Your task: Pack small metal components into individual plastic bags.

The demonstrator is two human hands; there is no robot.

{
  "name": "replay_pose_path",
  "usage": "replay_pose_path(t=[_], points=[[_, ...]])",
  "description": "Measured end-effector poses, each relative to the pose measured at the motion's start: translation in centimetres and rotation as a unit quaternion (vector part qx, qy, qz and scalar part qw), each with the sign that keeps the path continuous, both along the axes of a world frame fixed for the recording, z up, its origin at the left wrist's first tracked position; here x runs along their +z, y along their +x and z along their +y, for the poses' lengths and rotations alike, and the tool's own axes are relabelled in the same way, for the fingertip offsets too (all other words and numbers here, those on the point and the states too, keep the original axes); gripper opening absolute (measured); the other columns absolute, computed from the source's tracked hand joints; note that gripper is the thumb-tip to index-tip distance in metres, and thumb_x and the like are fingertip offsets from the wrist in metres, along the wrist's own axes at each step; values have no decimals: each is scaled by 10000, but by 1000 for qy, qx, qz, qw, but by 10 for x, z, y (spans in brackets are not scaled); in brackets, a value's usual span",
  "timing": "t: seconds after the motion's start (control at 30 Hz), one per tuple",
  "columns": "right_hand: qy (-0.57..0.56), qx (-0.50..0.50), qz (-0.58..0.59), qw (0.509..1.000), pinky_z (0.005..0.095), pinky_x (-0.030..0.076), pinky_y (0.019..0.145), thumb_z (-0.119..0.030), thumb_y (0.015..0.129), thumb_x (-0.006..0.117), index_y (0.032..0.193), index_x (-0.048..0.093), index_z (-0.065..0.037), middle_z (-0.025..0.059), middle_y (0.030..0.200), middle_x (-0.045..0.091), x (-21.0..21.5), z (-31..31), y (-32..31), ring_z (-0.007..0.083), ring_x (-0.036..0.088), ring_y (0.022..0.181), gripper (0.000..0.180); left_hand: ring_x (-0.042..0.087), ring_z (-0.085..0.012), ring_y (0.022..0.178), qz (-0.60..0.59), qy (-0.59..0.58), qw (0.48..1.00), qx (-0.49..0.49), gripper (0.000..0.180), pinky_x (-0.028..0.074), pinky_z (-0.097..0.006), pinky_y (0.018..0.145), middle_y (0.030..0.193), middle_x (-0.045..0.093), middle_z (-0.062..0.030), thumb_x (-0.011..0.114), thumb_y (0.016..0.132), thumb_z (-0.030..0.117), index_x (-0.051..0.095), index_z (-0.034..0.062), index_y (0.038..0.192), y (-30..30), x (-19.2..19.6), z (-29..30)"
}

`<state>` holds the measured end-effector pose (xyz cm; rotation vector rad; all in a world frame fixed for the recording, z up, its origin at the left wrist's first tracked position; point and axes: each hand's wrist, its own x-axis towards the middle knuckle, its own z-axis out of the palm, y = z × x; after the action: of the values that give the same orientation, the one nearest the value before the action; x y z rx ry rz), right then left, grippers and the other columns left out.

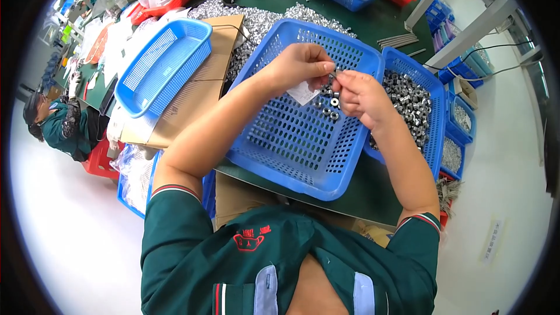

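Observation:
Over a large blue perforated basket [280,134], my left hand [300,67] and my right hand [363,98] meet fingertip to fingertip. Both are closed in a pinch around something small, mostly hidden by the fingers. Just below them, several small shiny metal rings [334,102] lie inside the basket. A white paper slip [301,93] is in there too, beneath my left hand. Beside my right forearm stands a second blue basket [436,118], holding many similar metal rings [411,105].
A shallow blue basket [162,67] rests on cardboard [175,111] at left. Silver parts [256,20] are heaped behind the large basket. Thin metal rods [398,40] lie near a metal frame [466,23] at right. A co-worker [64,119] sits at far left.

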<state>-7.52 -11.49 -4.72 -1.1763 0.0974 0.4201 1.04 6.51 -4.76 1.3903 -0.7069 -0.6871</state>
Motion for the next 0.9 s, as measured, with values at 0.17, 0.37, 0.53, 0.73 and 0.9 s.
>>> replay_pose_path(t=[0.17, 0.37, 0.53, 0.73, 0.9], points=[[38, 0, -2, 999, 198, 217, 357, -223, 952, 448, 786, 497, -48, -61, 476, 326, -1, -3, 3, 32, 265, 362, 246, 598, -126, 708, 77, -29, 997, 7, 194, 500, -242, 659, 831, 635, -80, 562, 898, 158, 565, -6, 1000, 7, -3, -2], [6, -14, -23, 1000, 188, 216, 365, -251, 949, 464, 776, 492, -64, -61, 499, 341, 0, 2, 2, 24, 276, 381, 257, 596, -153, 748, -82, 216, 973, -9, 161, 481, -267, 660, 794, 630, -58, 615, 728, 141, 622, 46, 858, 16, -36, -5], [-22, -4, -38, 999, 183, 209, 370, -251, 950, 464, 793, 494, -67, -61, 500, 341, 0, 5, 1, 25, 276, 382, 243, 625, -302, 822, -435, 372, 819, -46, 225, 496, -397, 695, 870, 650, -114, 659, 696, 197, 641, 136, 912, -6, -69, -15], [-27, -9, -48, 998, 179, 211, 376, -256, 950, 464, 794, 494, -64, -58, 508, 347, 2, 4, 0, 23, 278, 389, 249, 629, -294, 806, -398, 373, 837, -39, 214, 490, -400, 670, 828, 643, -131, 669, 713, 220, 623, 71, 858, -4, -74, -20], [-127, -32, -117, 984, 179, 219, 401, -258, 924, 515, 845, 599, -52, -90, 514, 366, 3, 12, -7, -3, 287, 426, 237, 502, -105, 595, 77, 88, 993, -2, 175, 385, -224, 531, 753, 596, -45, 611, 772, 124, 584, 24, 914, 17, -27, -6]])
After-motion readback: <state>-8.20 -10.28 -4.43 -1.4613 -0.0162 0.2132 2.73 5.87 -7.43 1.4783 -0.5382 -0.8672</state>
